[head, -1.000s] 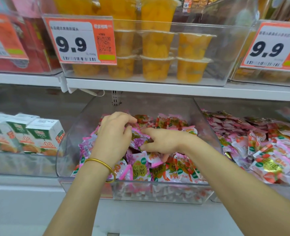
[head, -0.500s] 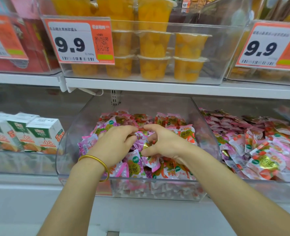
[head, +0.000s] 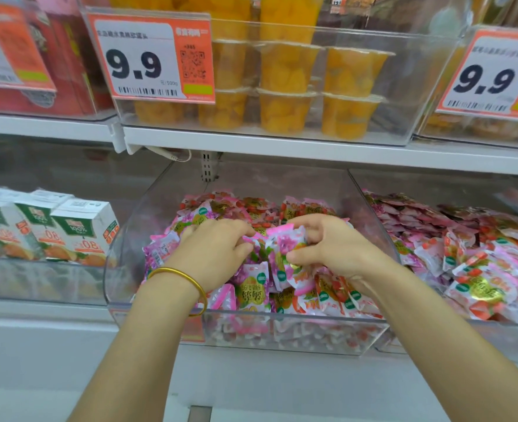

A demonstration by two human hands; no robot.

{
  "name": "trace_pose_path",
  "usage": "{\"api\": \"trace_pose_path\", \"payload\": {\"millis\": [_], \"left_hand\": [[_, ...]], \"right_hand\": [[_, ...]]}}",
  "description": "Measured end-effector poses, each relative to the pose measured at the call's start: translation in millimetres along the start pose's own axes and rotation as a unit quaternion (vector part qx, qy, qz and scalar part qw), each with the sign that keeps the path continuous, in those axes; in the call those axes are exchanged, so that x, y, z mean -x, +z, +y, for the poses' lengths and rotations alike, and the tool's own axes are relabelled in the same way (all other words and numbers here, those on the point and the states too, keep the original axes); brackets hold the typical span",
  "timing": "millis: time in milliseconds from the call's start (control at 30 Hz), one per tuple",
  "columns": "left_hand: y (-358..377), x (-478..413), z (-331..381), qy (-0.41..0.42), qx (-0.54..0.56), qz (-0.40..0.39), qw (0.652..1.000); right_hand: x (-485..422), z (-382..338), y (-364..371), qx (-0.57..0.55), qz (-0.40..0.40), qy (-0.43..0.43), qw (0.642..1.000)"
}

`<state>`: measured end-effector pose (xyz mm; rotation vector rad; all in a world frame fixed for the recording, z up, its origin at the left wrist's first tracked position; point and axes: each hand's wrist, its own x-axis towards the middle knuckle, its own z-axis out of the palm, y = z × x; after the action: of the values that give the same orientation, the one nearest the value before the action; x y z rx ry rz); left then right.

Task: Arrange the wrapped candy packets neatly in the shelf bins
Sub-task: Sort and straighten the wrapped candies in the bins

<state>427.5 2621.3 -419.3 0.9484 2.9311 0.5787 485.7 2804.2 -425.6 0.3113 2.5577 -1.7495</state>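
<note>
A clear plastic bin (head: 123,254) on the lower shelf holds a heap of pink, purple and red wrapped candy packets (head: 253,292). Both my hands are inside it, over the middle of the heap. My left hand (head: 212,254), with a gold bangle on the wrist, has its fingers curled round packets. My right hand (head: 334,248) pinches a pink and purple packet (head: 285,239) between thumb and fingers. The two hands nearly meet over that packet. The packets under my palms are hidden.
A second clear bin (head: 510,342) of similar candy packets stands to the right. Juice cartons (head: 81,229) fill a bin on the left. Above, a white shelf (head: 312,150) carries yellow fruit cups (head: 285,111) and 9.9 price tags (head: 151,59).
Both hands have drawn toward the front of the bin and closer together, gathering packets between them. The right hand's fingers have curled round a pink packet.
</note>
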Motion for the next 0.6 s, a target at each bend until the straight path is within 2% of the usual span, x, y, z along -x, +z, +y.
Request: {"api": "trace_pose_path", "payload": {"millis": [67, 133, 200, 300, 367, 467, 600], "left_hand": [[-1, 1, 2, 0.001, -0.012, 0.02, 1.0], [-1, 1, 5, 0.012, -0.011, 0.08, 0.997], [-2, 3, 12, 0.02, 0.101, 0.126, 0.987], [1, 5, 27, 0.037, 0.316, 0.06, 0.946], [8, 4, 34, 0.059, 0.34, 0.03, 0.938], [12, 1, 46, 0.082, 0.347, 0.046, 0.933], [16, -2, 72, 0.094, 0.423, 0.049, 0.9]], "right_hand": [[1, -2, -6, -0.035, 0.04, -0.017, 0.998], [4, -6, -11, -0.072, 0.066, -0.034, 0.995], [8, -7, -13, -0.115, 0.075, -0.049, 0.989], [12, -11, -10, -0.194, 0.071, -0.064, 0.976], [16, -14, -6, -0.223, 0.076, -0.072, 0.969], [28, -15, -9, -0.216, 0.104, -0.083, 0.967], [54, -12, -37, -0.19, 0.122, -0.095, 0.97]]}}
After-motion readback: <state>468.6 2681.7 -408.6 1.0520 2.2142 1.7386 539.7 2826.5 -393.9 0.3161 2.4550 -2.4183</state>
